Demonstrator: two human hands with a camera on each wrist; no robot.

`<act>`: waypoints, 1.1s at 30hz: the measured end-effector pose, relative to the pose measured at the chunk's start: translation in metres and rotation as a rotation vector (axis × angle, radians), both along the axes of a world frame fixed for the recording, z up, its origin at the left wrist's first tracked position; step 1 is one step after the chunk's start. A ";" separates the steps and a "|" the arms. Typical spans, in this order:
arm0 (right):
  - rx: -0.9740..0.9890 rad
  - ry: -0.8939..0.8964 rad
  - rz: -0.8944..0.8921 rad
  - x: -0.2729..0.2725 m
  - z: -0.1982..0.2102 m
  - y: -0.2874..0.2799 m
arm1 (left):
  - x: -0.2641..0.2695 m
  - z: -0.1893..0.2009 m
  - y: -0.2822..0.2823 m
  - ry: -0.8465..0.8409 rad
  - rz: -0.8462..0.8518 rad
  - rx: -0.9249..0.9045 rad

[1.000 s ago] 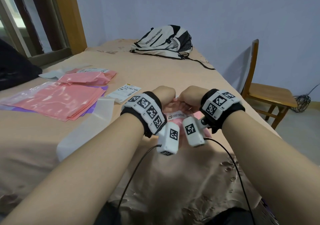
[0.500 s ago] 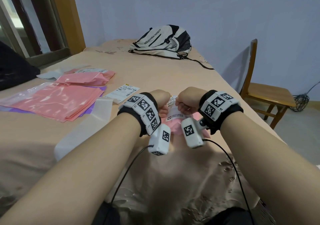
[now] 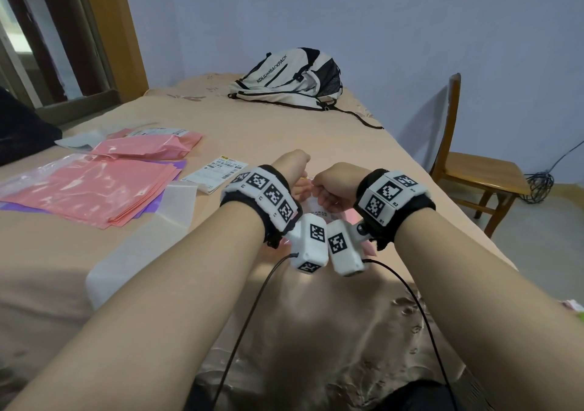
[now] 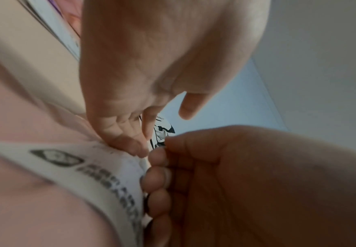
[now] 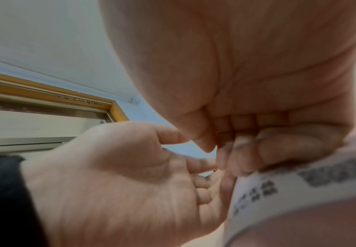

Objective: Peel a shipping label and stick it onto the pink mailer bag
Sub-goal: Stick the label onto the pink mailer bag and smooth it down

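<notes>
From the head view, both hands meet over the near edge of a bed (image 3: pixel 284 132) covered in smooth peach satin with embossed flowers. The left hand (image 3: pixel 292 164) and right hand (image 3: pixel 336 186) are curled knuckles-up around a white shipping label (image 3: pixel 319 210), which lies over a pink mailer bag (image 3: pixel 368 246) mostly hidden beneath the wrists. To the left lies a flat stack of glossy pink mailers (image 3: pixel 94 192) on purple sheets, a second printed label (image 3: pixel 218 170) beside it, and translucent backing strips (image 3: pixel 177 202). A cream and black backpack (image 3: pixel 290 79) slumps at the far end; a wooden chair (image 3: pixel 474 170) stands to the right.

The left wrist view shows the left hand's fingers (image 4: pixel 130 143) bent, tips pressing the label's upper edge, the thumb apart; whether they actually pinch it is unclear. The right hand's curled fingertips (image 4: pixel 158 175) butt against the same edge. The label is matte white with blurred grey print, bowed over soft pink plastic.

The right wrist view shows the right hand's thumb and fingers (image 5: pixel 236 150) pinching the label's corner.
</notes>
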State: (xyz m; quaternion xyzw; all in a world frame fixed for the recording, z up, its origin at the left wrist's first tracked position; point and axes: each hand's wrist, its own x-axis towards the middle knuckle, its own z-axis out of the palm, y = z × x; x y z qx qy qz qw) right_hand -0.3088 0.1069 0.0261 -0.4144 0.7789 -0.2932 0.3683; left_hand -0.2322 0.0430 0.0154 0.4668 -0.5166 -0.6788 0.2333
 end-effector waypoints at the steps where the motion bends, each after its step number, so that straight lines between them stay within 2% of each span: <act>1: 0.003 0.001 0.001 0.000 0.000 0.000 | 0.000 -0.002 -0.001 -0.002 0.006 0.002; 9: 0.012 0.011 0.005 -0.001 -0.002 -0.002 | 0.010 -0.013 -0.009 -0.111 0.034 -0.024; 12: 0.004 0.001 0.009 -0.001 -0.003 -0.001 | 0.013 -0.015 -0.020 -0.103 0.093 -0.057; 17: 0.008 0.018 0.017 -0.002 -0.002 0.000 | 0.001 0.013 -0.010 -0.058 0.034 -0.179; 21: 0.019 0.037 0.012 -0.004 -0.001 0.003 | -0.009 0.010 -0.004 -0.018 -0.043 -0.124; 33: 0.034 0.064 0.037 -0.005 -0.003 0.003 | -0.012 0.001 -0.008 -0.043 -0.004 -0.159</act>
